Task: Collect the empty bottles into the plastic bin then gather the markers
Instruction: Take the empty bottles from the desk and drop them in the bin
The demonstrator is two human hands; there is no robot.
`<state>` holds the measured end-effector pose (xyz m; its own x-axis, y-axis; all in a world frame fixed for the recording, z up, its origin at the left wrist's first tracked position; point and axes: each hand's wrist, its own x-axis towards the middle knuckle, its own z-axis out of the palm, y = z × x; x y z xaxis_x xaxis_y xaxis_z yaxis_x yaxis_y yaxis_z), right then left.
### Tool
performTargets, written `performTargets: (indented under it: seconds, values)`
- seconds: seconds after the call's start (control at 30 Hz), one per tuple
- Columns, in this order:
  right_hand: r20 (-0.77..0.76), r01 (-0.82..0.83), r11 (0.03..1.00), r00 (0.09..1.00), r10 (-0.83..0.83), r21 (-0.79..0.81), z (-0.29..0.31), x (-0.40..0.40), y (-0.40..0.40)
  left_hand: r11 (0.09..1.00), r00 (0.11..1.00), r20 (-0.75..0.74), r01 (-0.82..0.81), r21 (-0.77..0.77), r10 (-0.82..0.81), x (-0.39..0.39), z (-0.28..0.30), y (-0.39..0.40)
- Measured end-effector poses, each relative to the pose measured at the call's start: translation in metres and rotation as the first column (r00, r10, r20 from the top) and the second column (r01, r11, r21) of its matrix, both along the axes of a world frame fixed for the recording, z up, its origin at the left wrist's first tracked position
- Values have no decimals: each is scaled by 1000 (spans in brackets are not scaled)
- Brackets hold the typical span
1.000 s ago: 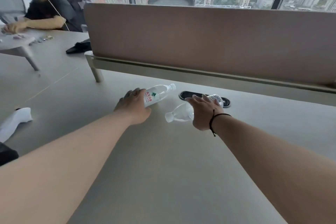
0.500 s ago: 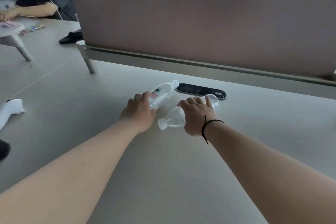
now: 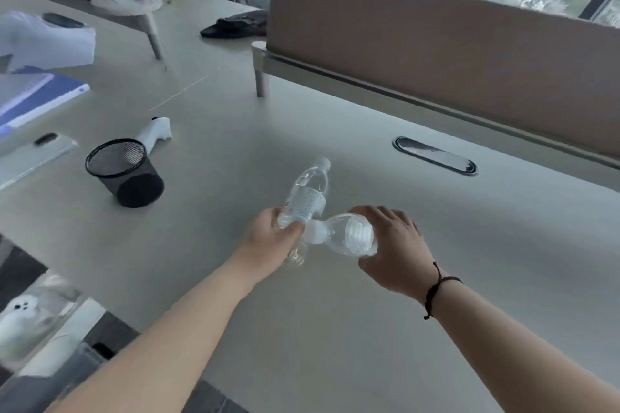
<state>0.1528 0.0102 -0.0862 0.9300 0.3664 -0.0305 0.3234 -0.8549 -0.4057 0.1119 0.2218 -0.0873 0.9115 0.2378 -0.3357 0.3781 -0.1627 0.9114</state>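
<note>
My left hand (image 3: 268,240) grips the lower part of a clear labelled bottle (image 3: 308,194), which is lifted off the grey desk (image 3: 335,329) with its white cap pointing away from me. My right hand (image 3: 394,245) holds a second clear bottle (image 3: 349,236) by its base, cap pointing left and touching the first bottle. Both bottles look empty. A clear plastic bin (image 3: 37,322) shows at the lower left, beside the desk edge, with a white object inside. No markers are plainly visible near me.
A black mesh cup (image 3: 125,173) stands left of the bottles, a white object (image 3: 156,132) behind it. A brown divider panel (image 3: 436,54) runs along the back, with an oval cable port (image 3: 434,155) in front. Another person sits at the far left desk.
Both hands have lifted the bottles off the desk and drawn them toward me. The camera has swung left, bringing the mesh cup and the plastic bin into sight.
</note>
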Motion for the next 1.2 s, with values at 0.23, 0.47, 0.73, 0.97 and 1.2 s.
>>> performTargets:
  seconds: [0.23, 0.47, 0.73, 0.97, 1.2]
  values:
    - [-534, 302, 639, 820, 204, 707, 51, -90, 175, 891, 987, 94, -73, -448, 128, -123, 27, 138]
    - [-724, 424, 610, 554, 410, 670, 28, -200, 359, 858, 940, 5, -309, -411, 341, -269, 13, 297]
    - [-875, 391, 788, 308, 375, 475, -63, -333, 518, 678, 748, -184, -658, -326, 637, -432, -67, 419]
    - [-972, 419, 882, 176, 154, 216, -162, -398, 562, 487, 544, -338, -839, -244, 768, -530, -148, 456]
    - [-992, 491, 867, 126, 26, 85, -222, -404, 592, 428, 497, -389, -867, -254, 776, -573, -196, 471]
